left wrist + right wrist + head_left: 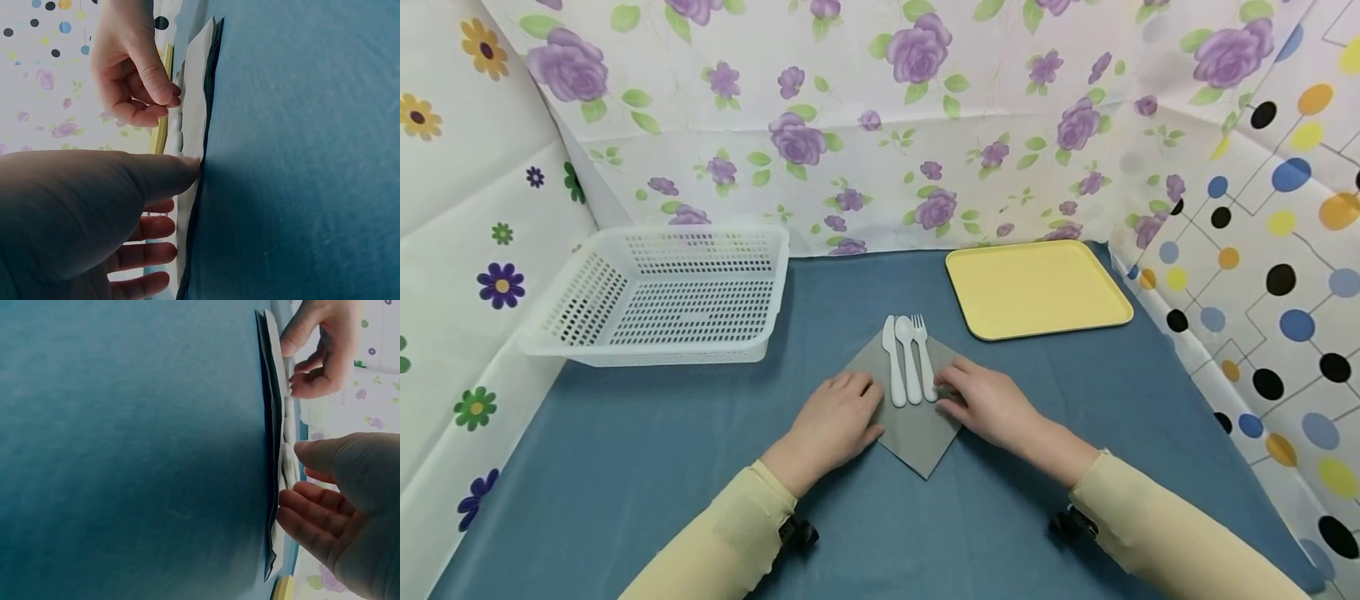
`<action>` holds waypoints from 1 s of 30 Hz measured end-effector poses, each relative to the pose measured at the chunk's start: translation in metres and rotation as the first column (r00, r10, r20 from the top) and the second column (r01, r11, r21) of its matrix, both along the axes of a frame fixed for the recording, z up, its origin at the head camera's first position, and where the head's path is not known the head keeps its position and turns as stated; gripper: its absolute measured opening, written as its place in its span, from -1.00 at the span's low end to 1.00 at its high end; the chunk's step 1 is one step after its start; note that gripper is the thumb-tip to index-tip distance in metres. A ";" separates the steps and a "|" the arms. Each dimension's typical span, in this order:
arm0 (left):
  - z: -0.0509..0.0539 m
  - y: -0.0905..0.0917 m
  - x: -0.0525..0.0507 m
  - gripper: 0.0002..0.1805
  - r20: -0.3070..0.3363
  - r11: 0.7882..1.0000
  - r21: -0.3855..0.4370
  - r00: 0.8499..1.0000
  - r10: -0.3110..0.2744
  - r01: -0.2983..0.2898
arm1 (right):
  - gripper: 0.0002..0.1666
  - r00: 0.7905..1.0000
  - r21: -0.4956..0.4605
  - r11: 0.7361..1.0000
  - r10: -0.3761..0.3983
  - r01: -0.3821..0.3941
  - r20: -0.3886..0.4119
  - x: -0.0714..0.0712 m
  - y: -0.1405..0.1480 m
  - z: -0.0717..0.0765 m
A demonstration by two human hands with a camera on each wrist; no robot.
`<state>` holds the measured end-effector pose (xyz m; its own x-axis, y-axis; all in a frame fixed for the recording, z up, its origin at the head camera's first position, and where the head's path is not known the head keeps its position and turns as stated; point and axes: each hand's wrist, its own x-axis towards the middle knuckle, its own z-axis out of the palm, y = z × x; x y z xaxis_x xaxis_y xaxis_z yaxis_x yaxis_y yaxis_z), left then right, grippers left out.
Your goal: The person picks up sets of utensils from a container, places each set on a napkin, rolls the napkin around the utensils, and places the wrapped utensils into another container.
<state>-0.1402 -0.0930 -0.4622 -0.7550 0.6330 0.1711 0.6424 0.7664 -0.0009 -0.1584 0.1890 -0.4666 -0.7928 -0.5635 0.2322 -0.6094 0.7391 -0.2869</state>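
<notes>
between both hands: knife [896, 375], spoon [909, 360] and fork [925, 362], side by side on the grey napkin [917, 442], handles toward the wrists, handle ends almost level. left hand [835, 421]: grasping nothing, fingers loosely bent over the near left side of the napkin, thumb against its edge. right hand [988, 400]: also clasping nothing, thumb and fingers apart, just outside the fork's handle; cannot tell a light touch on the fork from a slim gap.

likely in hand, judging by the pose: settling all three and steadying the napkin. pin the left edge lightly with the thumb, without shoving inward; too hard a push, and risk of a wrinkle under the knife. with the right fingertips, nudge the fork low on its handle toward the spoon, sliding rather than lifting. use small touches only, given the near-even row. watch the layers beside the right hand, slightly parted along the edge; smooth flat first, or catch all together. avoid brushing the handles with either thumb. no need to reach for the basket [685, 354], beyond the left hand, or the yellow tray [1037, 287], beyond the right.
</notes>
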 end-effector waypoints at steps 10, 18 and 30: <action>0.007 0.005 0.006 -0.71 -0.005 0.994 -0.003 0.994 -0.112 0.112 | -0.70 0.991 0.036 0.994 0.106 -0.103 -0.079 0.012 0.011 -0.002; 0.008 0.005 0.012 -0.71 0.036 0.988 -0.019 0.988 -0.152 0.153 | -0.72 0.980 0.049 0.982 0.185 -0.182 -0.070 0.017 0.015 -0.003; 0.008 0.001 0.018 -0.64 0.109 0.977 0.013 0.971 -0.211 0.211 | -0.61 0.950 0.099 0.950 0.304 -0.297 -0.066 0.020 0.021 -0.002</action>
<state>-0.1217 -0.0916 -0.4545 -0.6185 0.7799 0.0961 0.7858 0.6134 0.0790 -0.1385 0.2100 -0.4689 -0.5646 -0.7936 0.2269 -0.8253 0.5381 -0.1713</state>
